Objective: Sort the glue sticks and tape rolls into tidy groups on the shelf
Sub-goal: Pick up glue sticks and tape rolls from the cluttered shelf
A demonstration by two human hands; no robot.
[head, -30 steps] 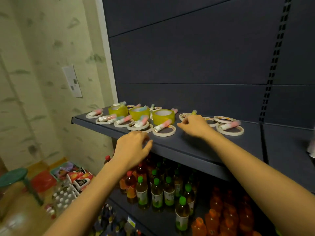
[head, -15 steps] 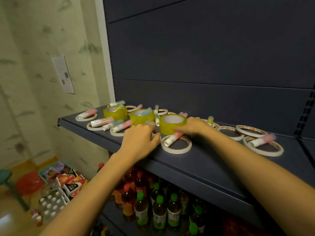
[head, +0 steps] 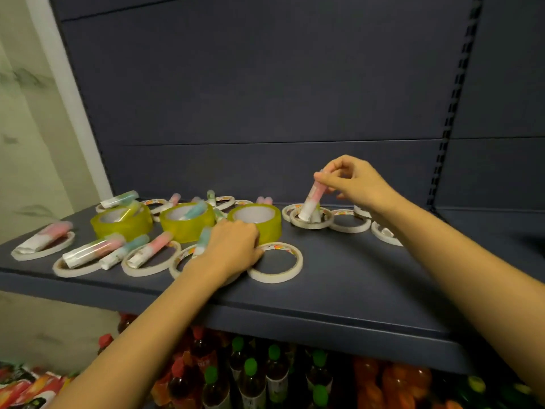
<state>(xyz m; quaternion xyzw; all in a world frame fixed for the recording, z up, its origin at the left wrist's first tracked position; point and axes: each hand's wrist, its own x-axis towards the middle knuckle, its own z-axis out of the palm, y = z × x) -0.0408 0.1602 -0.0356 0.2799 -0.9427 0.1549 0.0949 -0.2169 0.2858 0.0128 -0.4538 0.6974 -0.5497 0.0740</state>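
Observation:
My right hand (head: 354,181) pinches the top of a pink and white glue stick (head: 312,199). The stick stands almost upright with its lower end inside a thin white tape ring (head: 324,223) at the back of the dark shelf (head: 324,290). My left hand (head: 233,246) lies palm down with curled fingers over another white ring (head: 180,261), beside a teal-capped glue stick (head: 203,239); what its fingers hold is hidden. Three yellow tape rolls (head: 255,221) stand in a row behind it. Several more glue sticks (head: 91,252) lie across white rings on the left.
An open white ring (head: 275,262) lies just right of my left hand. More white rings (head: 351,225) sit at the back right. Bare shelf stretches to the right and front. Drink bottles (head: 250,376) fill the level below. A papered wall (head: 35,143) bounds the left.
My right hand has lifted the pink glue stick off the front ring and carried it right, standing it in a back ring. My left hand has slid slightly forward onto the shelf.

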